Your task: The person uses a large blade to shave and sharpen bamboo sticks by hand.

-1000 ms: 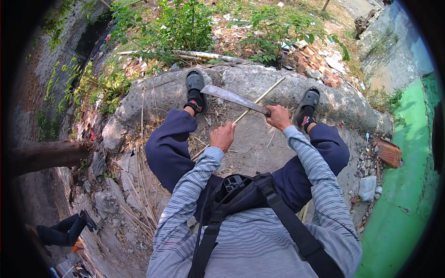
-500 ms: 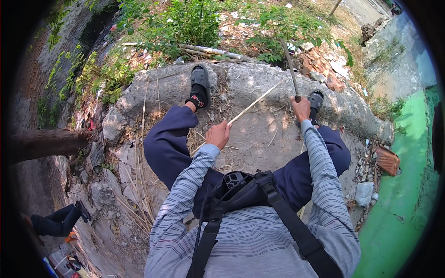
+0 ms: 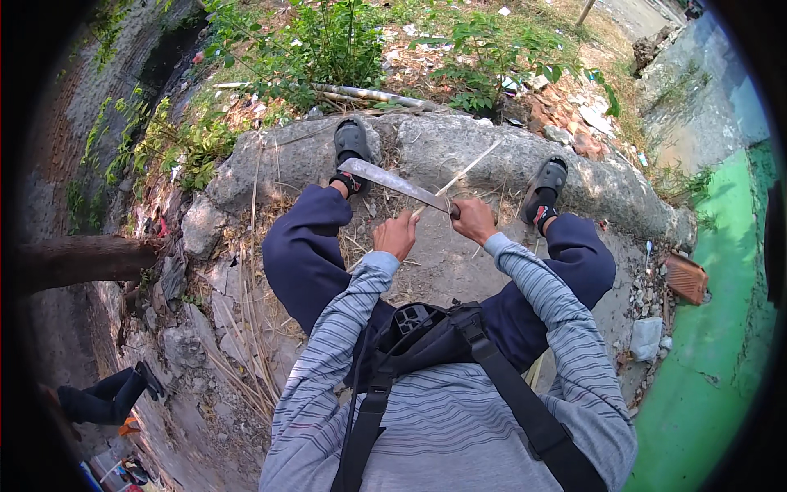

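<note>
A pale, thin wooden strip (image 3: 469, 169), which looks like split bamboo, runs up and to the right from my left hand (image 3: 396, 235). That hand is closed around it. My right hand (image 3: 474, 220) grips the dark handle of a machete (image 3: 395, 180). The long grey blade points up and left, toward my left foot, and crosses over the strip just beyond my left fingers. Both hands are close together between my knees, above the dirt. The strip's lower end passes behind my left hand and forearm.
A low concrete ledge (image 3: 459, 139) curves ahead, under my sandalled feet. Long dry strips (image 3: 246, 328) lie on the ground at left. A tree trunk (image 3: 90, 261) juts in there, and another person's legs (image 3: 106, 394) show lower left. An orange-brown block (image 3: 687, 279) sits by the green surface (image 3: 697, 369).
My right hand has come down and left from beside my right foot, swinging the machete from upright to across the strip. The left hand has shifted slightly right, still holding the strip.
</note>
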`<state>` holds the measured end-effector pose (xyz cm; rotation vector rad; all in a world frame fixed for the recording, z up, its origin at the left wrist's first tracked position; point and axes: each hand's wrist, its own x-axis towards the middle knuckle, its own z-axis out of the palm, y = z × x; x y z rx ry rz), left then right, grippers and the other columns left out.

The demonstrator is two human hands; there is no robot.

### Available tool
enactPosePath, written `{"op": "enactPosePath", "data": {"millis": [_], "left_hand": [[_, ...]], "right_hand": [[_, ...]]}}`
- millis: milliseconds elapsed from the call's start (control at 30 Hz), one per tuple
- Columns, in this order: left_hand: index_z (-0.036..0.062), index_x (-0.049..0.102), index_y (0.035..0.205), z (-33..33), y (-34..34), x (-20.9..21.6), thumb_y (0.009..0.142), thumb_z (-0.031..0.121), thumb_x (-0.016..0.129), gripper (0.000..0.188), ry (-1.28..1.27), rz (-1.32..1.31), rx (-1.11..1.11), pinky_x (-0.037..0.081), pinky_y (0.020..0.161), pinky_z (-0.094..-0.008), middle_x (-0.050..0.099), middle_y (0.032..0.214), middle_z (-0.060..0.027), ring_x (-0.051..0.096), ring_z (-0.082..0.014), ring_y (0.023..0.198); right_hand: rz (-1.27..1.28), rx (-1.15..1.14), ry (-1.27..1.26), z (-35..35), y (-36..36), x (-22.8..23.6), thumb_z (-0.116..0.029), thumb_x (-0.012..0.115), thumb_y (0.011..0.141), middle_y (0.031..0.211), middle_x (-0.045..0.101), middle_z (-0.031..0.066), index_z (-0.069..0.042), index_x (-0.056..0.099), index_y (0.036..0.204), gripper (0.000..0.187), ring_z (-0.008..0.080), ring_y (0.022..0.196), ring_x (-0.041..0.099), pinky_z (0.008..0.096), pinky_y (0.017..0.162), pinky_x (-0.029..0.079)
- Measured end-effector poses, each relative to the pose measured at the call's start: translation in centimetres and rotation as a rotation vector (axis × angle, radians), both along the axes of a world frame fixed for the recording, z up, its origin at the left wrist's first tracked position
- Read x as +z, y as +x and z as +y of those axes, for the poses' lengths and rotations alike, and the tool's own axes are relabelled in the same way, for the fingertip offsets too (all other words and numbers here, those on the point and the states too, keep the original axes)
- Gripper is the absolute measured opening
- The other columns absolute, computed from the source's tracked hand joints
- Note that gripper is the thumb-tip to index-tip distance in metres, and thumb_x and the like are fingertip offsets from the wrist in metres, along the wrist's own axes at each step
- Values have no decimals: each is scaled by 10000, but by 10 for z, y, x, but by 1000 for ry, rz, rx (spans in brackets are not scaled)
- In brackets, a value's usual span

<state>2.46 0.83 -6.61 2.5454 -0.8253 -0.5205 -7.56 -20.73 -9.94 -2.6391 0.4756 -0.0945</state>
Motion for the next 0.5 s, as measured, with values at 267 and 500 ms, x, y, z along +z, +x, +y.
{"op": "enactPosePath", "data": {"millis": [267,500], "left_hand": [[110,618,1072,-4,-4,-8,1050,415,491,332,42,-54,-22,509,730,-639,699,820,-281,688,-515,824],[78,683,978,-8,1,-3,1043,411,491,390,-6,-14,5,515,775,-633,704,837,-282,678,-521,833]], "right_hand": [[43,-256,105,-42,-7,-16,-230,660,800,864,726,230,-48,728,824,195,438,832,708,527,754,572],[-11,-31,159,17,-3,-7,-205,661,780,743,690,222,-76,727,798,147,442,710,679,536,687,547]]}}
